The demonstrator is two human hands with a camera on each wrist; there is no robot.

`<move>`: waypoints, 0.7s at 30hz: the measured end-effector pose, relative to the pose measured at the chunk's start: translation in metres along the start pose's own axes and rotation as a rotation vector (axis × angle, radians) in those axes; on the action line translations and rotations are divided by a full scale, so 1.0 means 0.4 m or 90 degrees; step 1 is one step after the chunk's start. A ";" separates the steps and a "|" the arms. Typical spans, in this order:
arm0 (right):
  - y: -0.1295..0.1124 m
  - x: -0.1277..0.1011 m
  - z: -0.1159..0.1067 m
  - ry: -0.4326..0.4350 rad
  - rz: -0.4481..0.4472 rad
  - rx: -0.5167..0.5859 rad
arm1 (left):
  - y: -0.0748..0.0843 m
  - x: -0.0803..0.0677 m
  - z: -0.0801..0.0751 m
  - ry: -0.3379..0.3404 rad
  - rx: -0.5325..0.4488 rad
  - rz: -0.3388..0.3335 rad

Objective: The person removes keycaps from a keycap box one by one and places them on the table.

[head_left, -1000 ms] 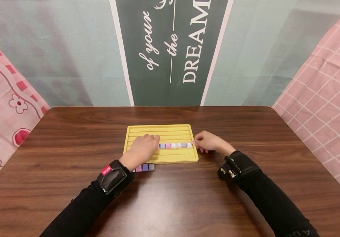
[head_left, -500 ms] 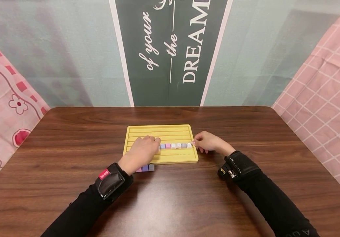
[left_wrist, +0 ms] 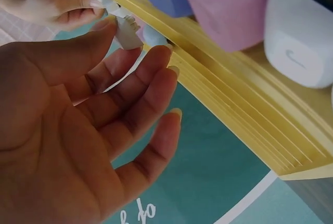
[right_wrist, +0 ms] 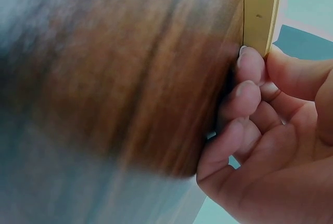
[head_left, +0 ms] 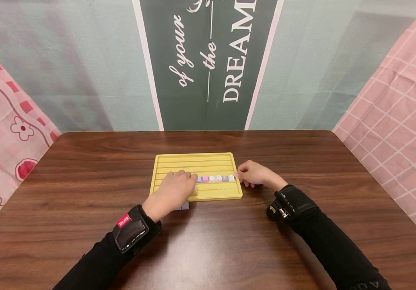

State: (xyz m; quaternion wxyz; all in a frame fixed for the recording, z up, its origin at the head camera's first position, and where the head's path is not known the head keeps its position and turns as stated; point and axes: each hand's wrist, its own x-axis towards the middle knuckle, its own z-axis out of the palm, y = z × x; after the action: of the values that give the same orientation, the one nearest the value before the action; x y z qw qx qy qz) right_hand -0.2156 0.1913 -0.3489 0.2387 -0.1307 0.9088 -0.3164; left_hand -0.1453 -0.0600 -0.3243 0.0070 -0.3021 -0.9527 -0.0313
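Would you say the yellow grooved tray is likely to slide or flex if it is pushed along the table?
The yellow tray looks thin, flat and moulded, so probably stiff and light. On the glossy table it may slide easily, which may be why the right hand pinches its edge.

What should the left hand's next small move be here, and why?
Probably sliding the left hand rightward along the groove to close up the row of keycaps. Its fingertips sit at the row's left end on the yellow tray, while the right hand pinches the row's right end at the tray's edge, so it seems braced.
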 end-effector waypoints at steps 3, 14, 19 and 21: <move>0.001 0.000 0.001 0.001 -0.003 0.006 | 0.006 -0.007 -0.001 -0.001 0.006 0.010; 0.000 -0.002 0.002 0.003 0.003 0.006 | 0.020 -0.019 -0.004 -0.030 0.012 0.006; -0.001 -0.003 0.002 0.003 0.005 0.007 | 0.026 -0.023 -0.005 -0.023 0.021 0.011; -0.002 -0.004 0.002 0.003 0.005 0.006 | 0.028 -0.025 -0.005 -0.015 0.021 0.014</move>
State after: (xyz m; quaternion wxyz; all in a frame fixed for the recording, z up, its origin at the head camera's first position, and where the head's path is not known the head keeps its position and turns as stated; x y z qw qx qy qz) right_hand -0.2138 0.1910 -0.3482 0.2382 -0.1253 0.9083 -0.3201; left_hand -0.1308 -0.0566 -0.3221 0.0013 -0.3125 -0.9499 -0.0118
